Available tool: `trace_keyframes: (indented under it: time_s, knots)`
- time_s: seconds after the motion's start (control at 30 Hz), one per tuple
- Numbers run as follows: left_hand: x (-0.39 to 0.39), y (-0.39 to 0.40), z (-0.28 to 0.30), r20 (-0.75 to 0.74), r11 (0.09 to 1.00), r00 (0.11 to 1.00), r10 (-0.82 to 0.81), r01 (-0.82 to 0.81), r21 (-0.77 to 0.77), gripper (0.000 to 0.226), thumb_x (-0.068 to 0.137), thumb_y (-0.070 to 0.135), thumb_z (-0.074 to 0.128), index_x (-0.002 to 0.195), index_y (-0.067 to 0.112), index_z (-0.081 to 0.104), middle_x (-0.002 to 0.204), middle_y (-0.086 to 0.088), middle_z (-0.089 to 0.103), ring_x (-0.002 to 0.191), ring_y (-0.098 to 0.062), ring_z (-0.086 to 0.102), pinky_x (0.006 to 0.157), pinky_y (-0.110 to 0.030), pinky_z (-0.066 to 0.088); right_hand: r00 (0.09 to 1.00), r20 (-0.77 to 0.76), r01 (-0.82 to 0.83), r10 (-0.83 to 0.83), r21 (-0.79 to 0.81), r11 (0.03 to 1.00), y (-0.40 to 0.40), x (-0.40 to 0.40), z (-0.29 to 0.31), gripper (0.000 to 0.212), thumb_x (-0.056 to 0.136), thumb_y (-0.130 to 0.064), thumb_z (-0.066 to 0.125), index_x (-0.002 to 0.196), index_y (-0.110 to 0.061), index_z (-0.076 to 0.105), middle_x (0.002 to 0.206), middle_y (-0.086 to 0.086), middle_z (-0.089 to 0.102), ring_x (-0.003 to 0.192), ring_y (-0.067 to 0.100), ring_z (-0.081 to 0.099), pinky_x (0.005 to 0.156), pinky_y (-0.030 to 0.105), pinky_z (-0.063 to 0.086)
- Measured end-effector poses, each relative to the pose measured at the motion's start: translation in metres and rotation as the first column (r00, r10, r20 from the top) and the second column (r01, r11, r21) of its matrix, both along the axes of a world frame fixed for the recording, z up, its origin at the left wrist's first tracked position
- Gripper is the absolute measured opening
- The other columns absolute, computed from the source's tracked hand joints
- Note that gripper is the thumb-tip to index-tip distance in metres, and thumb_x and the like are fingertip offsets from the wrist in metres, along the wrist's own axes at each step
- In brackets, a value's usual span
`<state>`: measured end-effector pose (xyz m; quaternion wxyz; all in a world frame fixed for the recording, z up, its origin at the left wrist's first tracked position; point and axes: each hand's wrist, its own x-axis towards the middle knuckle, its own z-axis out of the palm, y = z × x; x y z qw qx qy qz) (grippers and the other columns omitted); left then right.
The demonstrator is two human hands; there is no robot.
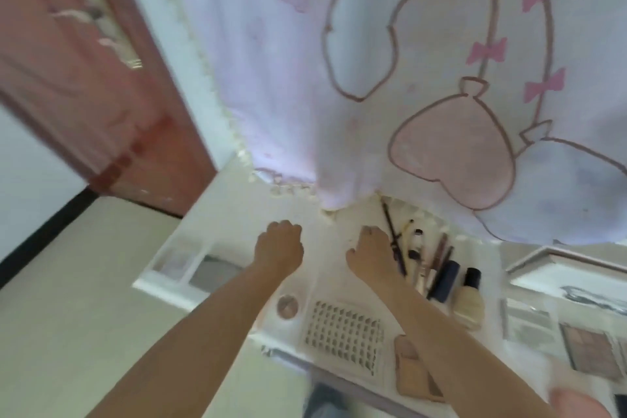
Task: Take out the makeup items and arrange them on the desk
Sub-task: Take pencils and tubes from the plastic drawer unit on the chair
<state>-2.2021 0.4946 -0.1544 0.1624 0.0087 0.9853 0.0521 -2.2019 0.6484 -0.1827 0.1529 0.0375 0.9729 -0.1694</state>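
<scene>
Reaching over the desk (217, 200), left hand (280, 246) fisted, apparently empty — right hand (371, 249) curled, grip unclear. Makeup items lie right: pencils (437, 258), foundation bottle (470, 302), lash tray (344, 333). Risk — right forearm sweeps pencils, rolling them off.

Both hands over white worktop (230, 214), near hanging pink-and-white curtain (305, 78). Left hand (280, 248) fingers curled under, nothing visibly held. Right hand (371, 253) fingers bent down onto worktop, just beside row of pencils and brushes (420, 258). Dark blue tube (444, 280) and cream foundation bottle (470, 302) lie right of row. Round compact (287, 305), lash tray (344, 338), beige case (412, 370) near front edge. Eyeshadow palette (590, 350) far right. Frame blurred.
</scene>
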Motion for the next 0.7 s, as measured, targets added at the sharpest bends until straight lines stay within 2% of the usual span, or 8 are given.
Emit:
trace_keyframes:
  time_s: [0.07,0.13,0.2,0.3,0.43,0.57,0.7]
  knots:
    - [0.038,-0.051,0.018,-0.088,0.991,0.990,0.114,-0.120,-0.064,0.034,0.095,0.016,0.038,0.127,0.014,0.048,0.131,-0.007,0.047,0.123,-0.025,0.042,0.099,-0.035,0.039,0.973,-0.032,-0.226,0.227,0.006,0.974,-0.056,0.015,0.016,0.040,0.088,-0.018,0.046,0.123,-0.002,0.038,0.128,0.016,0.042,0.121,0.032,0.039,0.097,0.036,0.037]
    - [0.089,-0.102,0.038,-0.151,0.959,0.960,0.237,-0.256,-0.118,0.029,0.095,0.019,0.040,0.122,0.015,0.050,0.127,-0.006,0.048,0.121,-0.025,0.044,0.096,-0.034,0.040,0.880,-0.093,-0.461,0.465,0.060,0.885,-0.118,0.045,0.036,0.045,0.089,-0.022,0.047,0.128,-0.004,0.035,0.130,0.016,0.040,0.122,0.033,0.038,0.097,0.039,0.037]
    - [0.153,-0.149,0.059,-0.219,0.907,0.906,0.363,-0.397,-0.141,0.030,0.096,0.020,0.039,0.124,0.016,0.049,0.131,-0.005,0.046,0.124,-0.024,0.041,0.098,-0.033,0.038,0.748,-0.188,-0.631,0.636,0.094,0.770,-0.180,0.083,0.061,0.044,0.090,-0.025,0.046,0.127,-0.005,0.036,0.129,0.016,0.042,0.121,0.033,0.039,0.096,0.040,0.038]
    - [0.266,-0.209,0.087,-0.306,0.790,0.785,0.538,-0.596,-0.141,0.036,0.096,0.024,0.039,0.130,0.012,0.044,0.139,-0.006,0.039,0.132,-0.024,0.031,0.107,-0.035,0.029,0.513,-0.317,-0.815,0.798,0.113,0.569,-0.270,0.162,0.104,0.041,0.088,-0.028,0.049,0.121,-0.005,0.043,0.127,0.015,0.045,0.121,0.032,0.040,0.096,0.040,0.037]
    - [0.424,-0.268,0.112,-0.373,0.565,0.580,0.725,-0.809,-0.160,0.036,0.096,0.029,0.039,0.127,0.013,0.047,0.136,-0.003,0.044,0.131,-0.024,0.031,0.108,-0.036,0.025,0.158,-0.402,-0.948,0.902,0.195,0.253,-0.366,0.285,0.149,0.039,0.090,-0.032,0.046,0.121,-0.009,0.047,0.126,0.010,0.049,0.120,0.031,0.040,0.093,0.038,0.036]
    - [0.579,-0.301,0.120,-0.392,0.261,0.293,0.872,-0.956,-0.133,0.038,0.096,0.032,0.039,0.128,0.014,0.048,0.137,-0.002,0.043,0.132,-0.023,0.030,0.108,-0.034,0.025,-0.105,-0.389,-0.977,0.915,0.213,-0.021,-0.445,0.421,0.166,0.037,0.090,-0.030,0.046,0.119,-0.009,0.048,0.124,0.009,0.050,0.118,0.032,0.041,0.093,0.038,0.035]
    - [0.716,-0.320,0.123,-0.386,-0.030,-0.007,0.923,-0.998,-0.053,0.037,0.096,0.029,0.039,0.129,0.015,0.046,0.138,-0.002,0.042,0.132,-0.024,0.031,0.106,-0.034,0.028,-0.341,-0.359,-0.936,0.869,0.219,-0.277,-0.506,0.564,0.168,0.037,0.089,-0.031,0.046,0.119,-0.010,0.049,0.127,0.009,0.048,0.120,0.031,0.040,0.094,0.039,0.036]
